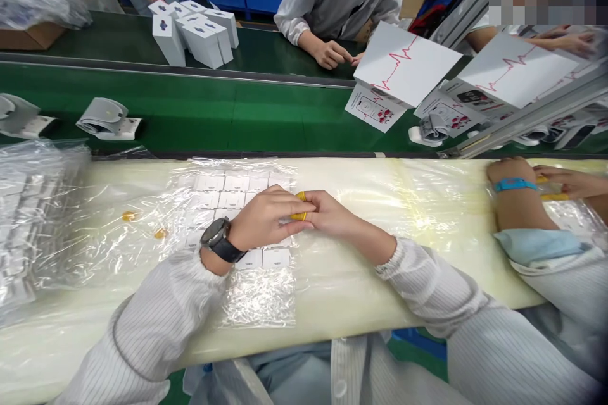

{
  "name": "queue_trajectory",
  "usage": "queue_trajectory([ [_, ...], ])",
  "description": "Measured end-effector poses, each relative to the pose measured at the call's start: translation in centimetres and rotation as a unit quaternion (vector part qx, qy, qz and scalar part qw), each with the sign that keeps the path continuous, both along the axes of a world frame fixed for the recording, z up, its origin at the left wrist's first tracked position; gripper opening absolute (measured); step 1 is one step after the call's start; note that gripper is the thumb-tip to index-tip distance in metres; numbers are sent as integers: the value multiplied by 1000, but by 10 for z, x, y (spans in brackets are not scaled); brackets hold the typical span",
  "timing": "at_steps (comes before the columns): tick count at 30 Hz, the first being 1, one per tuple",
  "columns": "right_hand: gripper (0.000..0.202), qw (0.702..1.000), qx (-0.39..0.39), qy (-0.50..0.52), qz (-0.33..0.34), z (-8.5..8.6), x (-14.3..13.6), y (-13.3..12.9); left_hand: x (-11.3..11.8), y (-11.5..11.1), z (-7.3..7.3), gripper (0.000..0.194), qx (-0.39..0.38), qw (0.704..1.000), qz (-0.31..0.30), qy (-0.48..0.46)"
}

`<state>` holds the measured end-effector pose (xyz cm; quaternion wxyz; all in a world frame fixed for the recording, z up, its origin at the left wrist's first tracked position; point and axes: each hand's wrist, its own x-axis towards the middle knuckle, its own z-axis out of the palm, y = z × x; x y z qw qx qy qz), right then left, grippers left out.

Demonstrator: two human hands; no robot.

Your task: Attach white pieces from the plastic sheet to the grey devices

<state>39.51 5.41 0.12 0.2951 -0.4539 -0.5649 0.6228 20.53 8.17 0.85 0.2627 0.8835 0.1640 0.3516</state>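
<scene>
My left hand (268,215), with a black watch on its wrist, and my right hand (330,214) meet over the table. The fingers of both are closed together at yellow finger cots (299,216). The cots sit around fingertips where the two hands touch; the overlap partly hides them. Under my left hand lies a clear plastic bag (259,297) with rows of small white boxes (235,200). Two more orange-yellow cots, a nearer one (161,234) and a farther one (128,216), rest on plastic to the left.
More bagged white boxes (28,228) are piled at the left. Beyond the table runs a green conveyor (237,111) bearing grey cuffs (107,119) and printed white boxes (403,66). A metal post (532,104) slants at right. Co-workers' hands (330,54) are across and beside me.
</scene>
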Motion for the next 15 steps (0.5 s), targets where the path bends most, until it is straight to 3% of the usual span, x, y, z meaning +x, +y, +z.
queue_trajectory([
  [10, 34, 994, -15, 80, 80, 4, 10, 7, -7, 4, 4, 25, -77, 997, -11, 25],
  [15, 38, 993, -2, 90, 79, -1, 10, 6, -3, 1, 4, 41, -68, 998, -7, 17],
])
